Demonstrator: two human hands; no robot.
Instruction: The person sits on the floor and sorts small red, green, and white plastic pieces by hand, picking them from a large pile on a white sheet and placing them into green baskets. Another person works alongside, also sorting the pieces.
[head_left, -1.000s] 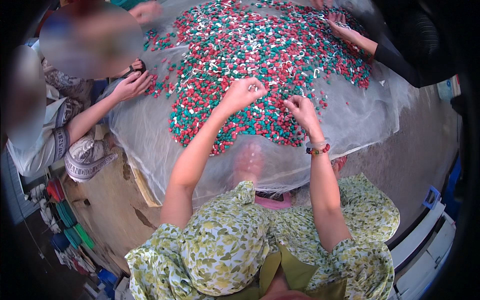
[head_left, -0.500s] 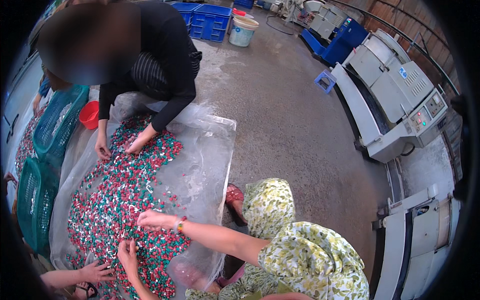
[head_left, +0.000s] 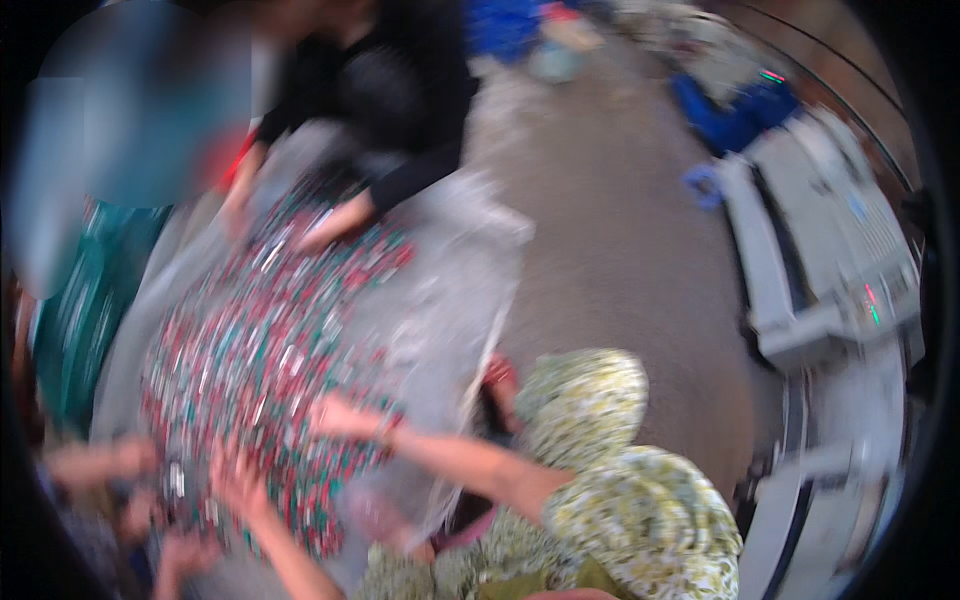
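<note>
The whole view is smeared by motion, whereas half a second ago the pieces could be made out singly. The heap of small red, green and white pieces (head_left: 265, 370) is spread over a translucent plastic sheet (head_left: 440, 260), by which the worktop is covered. The left hand (head_left: 238, 478) is held over the near left part of the heap, its fingers now fanned wide, where before they were bunched with the thumb near the fingertips; no piece can be made out in it. The right hand (head_left: 342, 416) is held over the near right side of the heap, its fingers drawn in narrowly as before; whether a piece is pinched there cannot be told. A bracelet (head_left: 388, 432) is worn on the right wrist. At the far end, the heap is reached by the hands of a co-worker in black sleeves (head_left: 425, 178), and at the lower left more blurred hands (head_left: 138, 457) are seen near its edge. The green basket (head_left: 80, 320) at the left, the blue stool (head_left: 703, 187) and the grey machine (head_left: 830, 220) at the right are all seen displaced within the view since the earlier frame
</note>
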